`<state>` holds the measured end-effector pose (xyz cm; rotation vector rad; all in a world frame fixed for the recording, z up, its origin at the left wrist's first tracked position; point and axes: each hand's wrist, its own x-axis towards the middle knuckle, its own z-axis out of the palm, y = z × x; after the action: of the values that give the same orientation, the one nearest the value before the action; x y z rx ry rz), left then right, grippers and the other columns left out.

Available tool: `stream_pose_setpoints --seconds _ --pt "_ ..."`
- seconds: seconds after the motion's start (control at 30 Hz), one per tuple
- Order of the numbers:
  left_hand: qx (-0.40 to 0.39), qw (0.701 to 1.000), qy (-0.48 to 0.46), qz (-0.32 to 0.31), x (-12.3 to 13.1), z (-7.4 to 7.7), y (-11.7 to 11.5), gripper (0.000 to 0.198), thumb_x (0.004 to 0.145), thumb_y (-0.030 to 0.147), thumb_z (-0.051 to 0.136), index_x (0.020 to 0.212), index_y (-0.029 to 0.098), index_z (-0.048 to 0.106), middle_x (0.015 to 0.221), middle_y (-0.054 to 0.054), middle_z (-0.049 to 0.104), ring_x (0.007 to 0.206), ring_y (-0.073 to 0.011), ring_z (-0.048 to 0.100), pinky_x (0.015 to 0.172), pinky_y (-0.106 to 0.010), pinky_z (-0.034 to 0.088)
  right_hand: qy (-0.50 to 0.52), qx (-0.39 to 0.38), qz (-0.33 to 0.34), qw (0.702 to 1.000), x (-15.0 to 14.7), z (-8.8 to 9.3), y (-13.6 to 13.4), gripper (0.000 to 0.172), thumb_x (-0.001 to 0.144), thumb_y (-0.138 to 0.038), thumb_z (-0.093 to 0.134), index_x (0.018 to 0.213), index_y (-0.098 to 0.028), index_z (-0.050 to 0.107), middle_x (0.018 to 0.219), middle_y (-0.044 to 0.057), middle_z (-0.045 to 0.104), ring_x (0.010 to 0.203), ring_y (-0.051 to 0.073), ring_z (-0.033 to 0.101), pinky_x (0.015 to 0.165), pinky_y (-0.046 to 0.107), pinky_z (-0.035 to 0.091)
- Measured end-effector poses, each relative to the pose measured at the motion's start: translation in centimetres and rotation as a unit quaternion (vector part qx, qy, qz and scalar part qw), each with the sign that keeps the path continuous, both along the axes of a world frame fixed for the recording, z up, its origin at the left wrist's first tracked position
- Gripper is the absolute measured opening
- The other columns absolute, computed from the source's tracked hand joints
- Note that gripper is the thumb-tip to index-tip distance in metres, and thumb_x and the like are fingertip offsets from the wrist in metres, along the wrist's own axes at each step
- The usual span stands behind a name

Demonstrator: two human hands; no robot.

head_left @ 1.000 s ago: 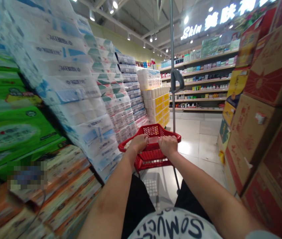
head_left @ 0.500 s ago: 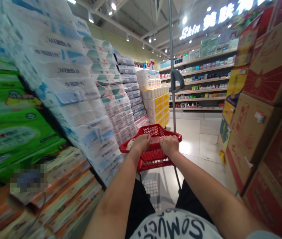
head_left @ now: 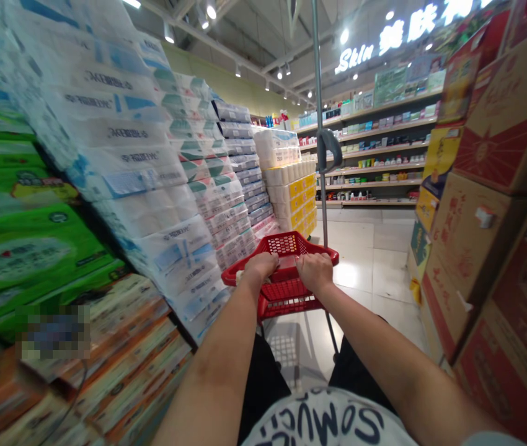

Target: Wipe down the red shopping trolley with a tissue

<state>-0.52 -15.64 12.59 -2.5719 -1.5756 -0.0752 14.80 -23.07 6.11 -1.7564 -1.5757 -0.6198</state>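
A red shopping cart (head_left: 288,305) with a mesh basket stands right in front of me. My left hand (head_left: 261,266) is closed on the near side of its rim. To the right of it, my right hand (head_left: 315,272) is wrapped round the same near edge, close to the corner. Something pale and whitish (head_left: 239,276) shows behind my left wrist, mostly hidden, so its kind cannot be made out. A tall metal pole (head_left: 323,210) rises behind the cart's right side, carrying a grey curved fitting (head_left: 331,150).
Stacked tissue packs (head_left: 152,155) form a high wall on the left, beside green packs (head_left: 35,248). Cardboard boxes (head_left: 472,229) are piled along the right. The tiled floor (head_left: 387,266) runs between them to shelves of small goods (head_left: 375,148).
Both hands stay on the cart's edge, almost where they were. My left hand has shifted very slightly, and less of the whitish thing shows behind its wrist.
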Motion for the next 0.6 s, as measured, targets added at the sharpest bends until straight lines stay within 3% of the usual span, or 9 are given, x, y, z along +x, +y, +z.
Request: stream_pose_setpoints --seconds 0.13,0.27,0.47,0.6 --pt "0.016 1.000 -0.015 0.014 0.2 0.1 -1.0 0.026 0.088 0.023 0.047 0.097 0.015 0.070 0.104 -0.012 0.072 0.095 -0.0205 0.067 0.081 -0.026 0.046 0.002 0.000 0.000 1.000 0.2 0.0 0.0 0.042 0.096 -0.027 0.037 0.072 -0.017 0.070 0.075 0.008 0.072 0.075 0.022 0.063 0.080 0.036 0.031" --pt "0.079 0.993 -0.077 0.033 -0.2 -0.6 -2.6 0.041 0.098 0.030 0.029 0.107 0.017 0.066 0.109 -0.010 0.071 0.099 -0.0189 0.065 0.086 -0.027 0.045 0.010 -0.007 -0.001 1.000 0.0 0.1 0.1 0.042 0.096 -0.027 0.037 0.073 -0.016 0.071 0.076 0.010 0.072 0.076 0.022 0.063 0.079 0.036 0.031" --pt "0.140 0.968 -0.202 -0.058 -1.6 -2.6 -3.7 0.039 0.099 0.037 0.031 0.105 0.023 0.067 0.113 -0.004 0.070 0.104 -0.0157 0.062 0.095 -0.024 0.042 0.015 -0.006 -0.003 1.000 0.1 0.0 0.5 0.043 0.097 -0.028 0.037 0.072 -0.016 0.070 0.077 0.010 0.072 0.074 0.022 0.063 0.078 0.037 0.031" --pt "0.137 0.962 -0.234 -0.037 -1.3 -2.7 -3.7 0.045 0.100 0.035 0.024 0.111 0.021 0.066 0.110 -0.004 0.071 0.101 -0.0152 0.063 0.092 -0.025 0.045 0.008 0.002 -0.004 1.000 0.4 -0.2 0.8 0.044 0.097 -0.028 0.036 0.072 -0.015 0.070 0.076 0.011 0.072 0.075 0.022 0.062 0.079 0.037 0.031"
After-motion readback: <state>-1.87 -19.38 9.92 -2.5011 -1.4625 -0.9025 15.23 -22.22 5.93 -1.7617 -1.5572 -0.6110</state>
